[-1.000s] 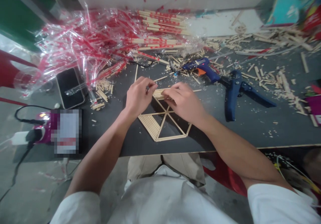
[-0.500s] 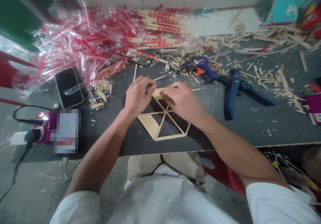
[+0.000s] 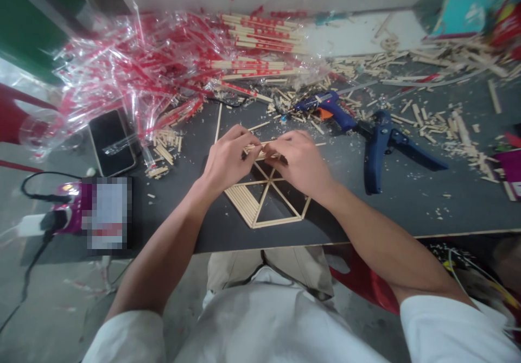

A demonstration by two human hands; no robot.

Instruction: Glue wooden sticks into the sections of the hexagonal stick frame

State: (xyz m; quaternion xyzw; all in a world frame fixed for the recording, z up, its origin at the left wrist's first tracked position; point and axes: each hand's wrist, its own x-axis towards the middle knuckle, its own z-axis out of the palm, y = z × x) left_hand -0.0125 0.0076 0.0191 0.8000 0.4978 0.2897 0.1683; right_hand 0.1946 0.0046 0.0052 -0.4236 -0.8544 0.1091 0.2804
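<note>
On the dark tabletop lies a hexagonal frame [image 3: 278, 223] of thin wooden sticks, with spokes meeting at its middle. One of its triangles, at the near left, is partly filled with a row of parallel sticks [image 3: 243, 203]. My left hand [image 3: 231, 159] and my right hand [image 3: 303, 162] meet over the far side of the frame. Both have thumb and fingers pinched at the wooden sticks [image 3: 264, 155] there, fingertips nearly touching. The fingers partly hide these sticks and the far part of the frame.
A blue glue gun [image 3: 336, 110] lies beyond my right hand, beside blue-handled cutters [image 3: 376, 151]. Wrapped chopsticks [image 3: 260, 67] and red plastic wrappers [image 3: 122, 70] pile up at the back. Leftward are a phone [image 3: 113, 141], a purple power adapter [image 3: 73, 205] and cut stick pieces [image 3: 165, 154].
My left hand has shifted slightly right, its fingertips now at the sticks close to my right fingertips. My right hand has barely moved. The frame stays about where it was.
</note>
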